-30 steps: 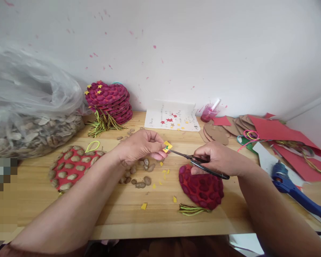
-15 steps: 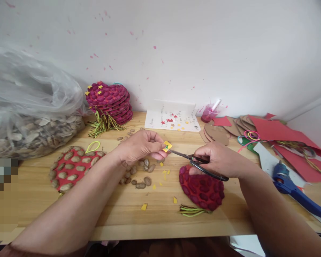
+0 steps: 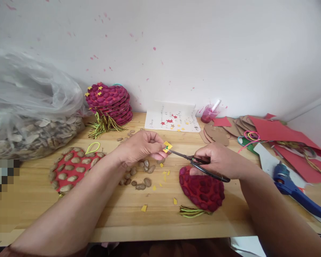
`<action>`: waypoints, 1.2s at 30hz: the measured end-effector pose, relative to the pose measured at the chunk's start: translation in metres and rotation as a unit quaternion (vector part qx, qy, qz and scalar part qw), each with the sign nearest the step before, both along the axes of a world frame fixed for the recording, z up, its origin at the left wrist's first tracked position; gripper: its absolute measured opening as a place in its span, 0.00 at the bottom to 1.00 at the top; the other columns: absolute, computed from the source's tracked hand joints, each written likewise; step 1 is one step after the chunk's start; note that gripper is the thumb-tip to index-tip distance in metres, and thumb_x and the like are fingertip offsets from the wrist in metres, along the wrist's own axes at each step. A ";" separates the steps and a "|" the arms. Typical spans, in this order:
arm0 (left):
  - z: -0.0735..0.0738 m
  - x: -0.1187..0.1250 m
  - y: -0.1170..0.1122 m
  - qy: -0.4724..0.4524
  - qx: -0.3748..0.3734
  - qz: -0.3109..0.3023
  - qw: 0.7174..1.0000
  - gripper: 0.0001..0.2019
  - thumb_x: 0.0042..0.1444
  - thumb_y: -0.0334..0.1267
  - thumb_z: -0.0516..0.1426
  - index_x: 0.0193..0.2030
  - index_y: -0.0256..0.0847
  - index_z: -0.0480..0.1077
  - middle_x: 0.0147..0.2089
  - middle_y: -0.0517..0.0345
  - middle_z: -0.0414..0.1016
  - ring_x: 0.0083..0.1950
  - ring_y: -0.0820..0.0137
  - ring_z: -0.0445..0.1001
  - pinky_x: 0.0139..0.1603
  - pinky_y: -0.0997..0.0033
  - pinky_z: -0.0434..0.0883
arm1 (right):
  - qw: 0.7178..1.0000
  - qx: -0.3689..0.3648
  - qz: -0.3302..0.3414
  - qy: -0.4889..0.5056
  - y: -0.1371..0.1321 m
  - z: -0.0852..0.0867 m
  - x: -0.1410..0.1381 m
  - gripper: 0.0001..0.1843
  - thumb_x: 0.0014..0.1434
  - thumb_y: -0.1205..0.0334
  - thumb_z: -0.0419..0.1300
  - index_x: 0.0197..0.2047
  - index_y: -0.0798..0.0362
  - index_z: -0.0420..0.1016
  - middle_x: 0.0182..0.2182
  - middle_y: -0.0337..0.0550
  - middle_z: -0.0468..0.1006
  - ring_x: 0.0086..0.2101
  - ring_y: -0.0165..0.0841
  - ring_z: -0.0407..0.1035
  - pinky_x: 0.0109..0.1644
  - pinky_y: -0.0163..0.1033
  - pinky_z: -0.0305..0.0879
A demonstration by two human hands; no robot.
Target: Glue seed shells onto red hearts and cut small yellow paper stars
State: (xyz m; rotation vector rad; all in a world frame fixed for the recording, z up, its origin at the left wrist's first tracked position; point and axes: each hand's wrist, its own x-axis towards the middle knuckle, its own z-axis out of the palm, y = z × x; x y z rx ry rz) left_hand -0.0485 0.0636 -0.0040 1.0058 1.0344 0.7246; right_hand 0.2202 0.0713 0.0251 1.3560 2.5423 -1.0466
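Between thumb and fingers, my left hand (image 3: 143, 145) pinches a small piece of yellow paper (image 3: 167, 146) with a green mark on it. My right hand (image 3: 219, 161) is closed on black-handled scissors (image 3: 200, 165), whose blade tips reach the lower edge of the paper. Yellow paper scraps (image 3: 164, 175) lie on the table below. Under my right hand rests a purple-and-red heart (image 3: 203, 191) covered in painted shells, with a yarn tassel. Peanut shells (image 3: 141, 186) are scattered below my left hand. A red heart with unpainted peanut shells (image 3: 72, 167) lies beside my left forearm.
At the back left stand a plastic bag of shells (image 3: 37, 132) and stacked purple hearts (image 3: 111, 103). A white sheet with small stars (image 3: 155, 119) leans at the wall near a pink-stained cup (image 3: 208, 116). Right: cardboard shapes (image 3: 219, 134), red paper (image 3: 283, 135), blue glue gun (image 3: 296, 194).
Almost nothing differs. The scissors and my right hand have shifted very slightly; the paper stays pinched in my left hand.
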 end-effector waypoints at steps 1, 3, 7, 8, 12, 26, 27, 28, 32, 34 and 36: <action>0.000 0.000 0.000 -0.001 0.000 0.002 1.000 0.13 0.44 0.38 0.71 0.30 0.34 0.74 0.30 0.51 0.82 0.32 0.72 0.81 0.35 0.77 0.77 | 1.000 -0.001 0.001 0.000 0.000 0.000 0.000 0.27 0.54 0.42 0.64 0.21 0.52 0.56 0.20 0.31 0.50 0.22 0.25 0.47 0.24 0.34 0.43; 0.000 0.000 0.000 -0.002 -0.001 0.005 1.000 0.13 0.44 0.39 0.71 0.30 0.34 0.74 0.30 0.51 0.82 0.32 0.72 0.81 0.35 0.77 0.78 | 1.000 0.002 0.004 0.002 0.000 -0.001 0.000 0.27 0.55 0.42 0.63 0.21 0.52 0.56 0.20 0.31 0.50 0.22 0.25 0.47 0.24 0.34 0.42; 0.002 0.000 0.000 -0.004 -0.002 0.006 1.000 0.14 0.44 0.39 0.71 0.30 0.33 0.74 0.30 0.50 0.82 0.32 0.72 0.81 0.36 0.76 0.78 | 1.000 0.010 0.009 0.003 0.001 -0.001 -0.001 0.27 0.55 0.42 0.62 0.21 0.52 0.56 0.20 0.31 0.50 0.22 0.25 0.47 0.24 0.34 0.42; 0.002 0.000 0.000 -0.004 -0.002 0.007 1.000 0.14 0.44 0.39 0.71 0.30 0.33 0.74 0.30 0.51 0.82 0.32 0.72 0.81 0.35 0.76 0.78 | 1.000 0.007 0.007 0.003 0.001 -0.001 -0.001 0.27 0.55 0.42 0.62 0.21 0.52 0.56 0.20 0.31 0.50 0.22 0.25 0.47 0.24 0.34 0.42; 0.001 0.000 0.000 -0.008 -0.002 0.009 1.000 0.14 0.44 0.38 0.72 0.30 0.33 0.74 0.30 0.51 0.82 0.31 0.72 0.81 0.35 0.77 0.78 | 1.000 -0.007 -0.002 0.008 0.000 -0.001 -0.001 0.27 0.54 0.42 0.63 0.21 0.52 0.57 0.20 0.31 0.50 0.22 0.25 0.47 0.24 0.34 0.42; 0.003 -0.001 0.001 -0.019 -0.008 0.020 1.000 0.14 0.44 0.39 0.71 0.29 0.33 0.74 0.30 0.50 0.82 0.31 0.72 0.81 0.35 0.77 0.77 | 0.999 -0.024 -0.029 0.034 -0.002 0.001 -0.007 0.27 0.53 0.42 0.63 0.21 0.53 0.57 0.20 0.31 0.50 0.22 0.25 0.46 0.24 0.33 0.42; 0.003 -0.001 0.001 -0.022 -0.008 0.021 1.000 0.14 0.44 0.40 0.72 0.29 0.33 0.74 0.30 0.50 0.82 0.31 0.72 0.81 0.35 0.77 0.77 | 0.999 -0.022 -0.027 0.034 -0.002 0.001 -0.007 0.27 0.53 0.42 0.63 0.21 0.53 0.58 0.20 0.31 0.50 0.23 0.25 0.46 0.24 0.34 0.42; 0.003 -0.001 0.001 -0.024 -0.008 0.022 0.999 0.15 0.43 0.40 0.72 0.29 0.33 0.74 0.30 0.50 0.82 0.31 0.72 0.81 0.35 0.77 0.77 | 0.999 -0.020 -0.026 0.034 -0.002 0.001 -0.008 0.27 0.53 0.41 0.63 0.21 0.53 0.58 0.20 0.31 0.51 0.23 0.25 0.46 0.24 0.34 0.42; 0.001 -0.002 0.002 -0.029 -0.002 0.019 0.999 0.16 0.42 0.41 0.72 0.29 0.34 0.73 0.30 0.49 0.83 0.32 0.71 0.81 0.35 0.77 0.77 | 0.999 -0.017 -0.023 0.024 -0.001 -0.001 -0.008 0.28 0.53 0.38 0.62 0.21 0.52 0.57 0.20 0.31 0.51 0.23 0.26 0.47 0.25 0.34 0.42; 0.000 -0.003 0.002 -0.028 0.003 0.013 1.000 0.16 0.42 0.42 0.72 0.29 0.34 0.74 0.30 0.49 0.83 0.32 0.71 0.81 0.34 0.77 0.77 | 0.999 -0.016 -0.021 0.020 0.000 -0.002 -0.007 0.29 0.53 0.38 0.62 0.21 0.52 0.56 0.21 0.31 0.50 0.23 0.26 0.47 0.25 0.34 0.42; -0.001 -0.003 0.002 -0.024 0.008 0.009 1.000 0.15 0.43 0.41 0.72 0.29 0.34 0.74 0.31 0.49 0.83 0.32 0.71 0.81 0.35 0.77 0.77 | 1.000 -0.014 -0.015 0.019 0.000 -0.003 -0.007 0.29 0.53 0.38 0.61 0.21 0.52 0.55 0.21 0.31 0.50 0.23 0.25 0.46 0.25 0.34 0.42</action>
